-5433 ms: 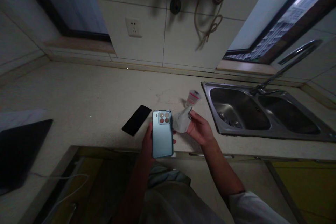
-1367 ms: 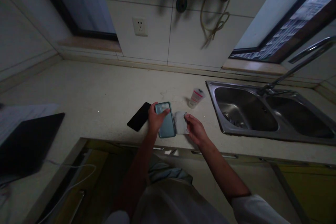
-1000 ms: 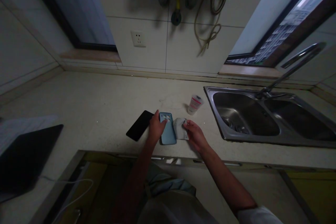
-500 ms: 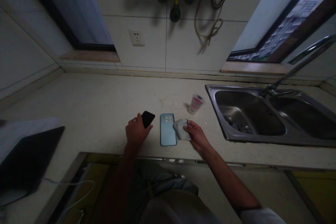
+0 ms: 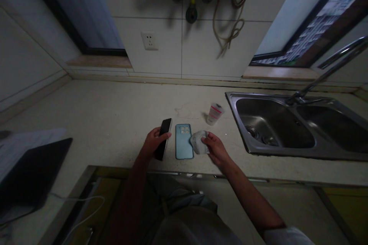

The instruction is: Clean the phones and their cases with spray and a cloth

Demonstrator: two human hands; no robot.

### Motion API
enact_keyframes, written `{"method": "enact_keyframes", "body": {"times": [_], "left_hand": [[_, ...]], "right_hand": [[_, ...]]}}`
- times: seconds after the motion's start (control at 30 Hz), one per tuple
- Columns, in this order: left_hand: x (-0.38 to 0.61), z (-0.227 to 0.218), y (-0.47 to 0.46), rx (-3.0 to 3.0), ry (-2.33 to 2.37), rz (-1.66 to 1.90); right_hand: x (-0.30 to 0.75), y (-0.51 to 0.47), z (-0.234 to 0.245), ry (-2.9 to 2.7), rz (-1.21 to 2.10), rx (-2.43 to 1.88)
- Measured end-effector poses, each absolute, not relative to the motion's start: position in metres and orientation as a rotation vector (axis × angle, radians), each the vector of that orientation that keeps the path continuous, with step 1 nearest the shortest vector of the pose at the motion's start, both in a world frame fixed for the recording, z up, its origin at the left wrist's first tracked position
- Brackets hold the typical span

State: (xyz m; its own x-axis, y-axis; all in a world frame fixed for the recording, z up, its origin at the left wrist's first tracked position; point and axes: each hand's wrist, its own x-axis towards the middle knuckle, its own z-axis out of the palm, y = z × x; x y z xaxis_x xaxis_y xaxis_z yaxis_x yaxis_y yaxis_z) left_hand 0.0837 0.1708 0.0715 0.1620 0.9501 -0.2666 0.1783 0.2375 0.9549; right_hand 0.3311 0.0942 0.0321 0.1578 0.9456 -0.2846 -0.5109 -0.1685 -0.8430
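Observation:
My left hand point(image 5: 153, 141) is closed around a dark smartphone point(image 5: 164, 138), tilted on its long edge with the thumb across its screen. Just right of it lies a light-blue phone case point(image 5: 184, 143), camera cutouts at the far end. Between the thumb and fingers of my right hand point(image 5: 214, 146) is a grey cloth point(image 5: 199, 142), whose left edge overlaps the case's right side. A see-through plastic cup point(image 5: 214, 114) with a pink band stands behind my right hand, leaning slightly in view.
A double steel sink point(image 5: 273, 122) with a curved tap point(image 5: 330, 71) is set into the counter on the right. At the left are a black flat object point(image 5: 34, 178), papers point(image 5: 28, 145) and a white cable point(image 5: 86, 199). A wall socket point(image 5: 150, 41) sits above the counter.
The phone in my left hand has turned more upright, showing more of its length, and my left hand has shifted its grip. My right hand and the cloth have barely moved.

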Motion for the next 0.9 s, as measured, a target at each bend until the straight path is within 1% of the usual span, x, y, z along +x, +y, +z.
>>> {"method": "enact_keyframes", "body": {"times": [0.07, 0.17, 0.3, 0.5, 0.67, 0.8, 0.9], "left_hand": [[0.091, 0.071, 0.169, 0.889, 0.963, 0.783], [0.105, 0.072, 0.167, 0.567, 0.595, 0.646], [0.121, 0.072, 0.163, 0.389, 0.406, 0.602], [0.134, 0.062, 0.152, 0.434, 0.355, 0.664], [0.142, 0.052, 0.147, 0.535, 0.413, 0.673], [0.149, 0.047, 0.141, 0.657, 0.617, 0.663], [0.154, 0.045, 0.136, 0.7, 0.727, 0.714]], "right_hand": [[0.331, 0.094, 0.033, -0.544, 1.402, -1.088], [0.33, 0.094, 0.034, -0.535, 1.403, -1.083], [0.33, 0.092, 0.033, -0.52, 1.394, -1.072], [0.33, 0.099, 0.041, -0.506, 1.218, -1.064], [0.323, 0.11, 0.067, -0.656, 0.857, -1.07], [0.309, 0.112, 0.087, -1.133, 0.546, -1.113], [0.301, 0.116, 0.092, -1.582, 0.524, -1.019]]}}
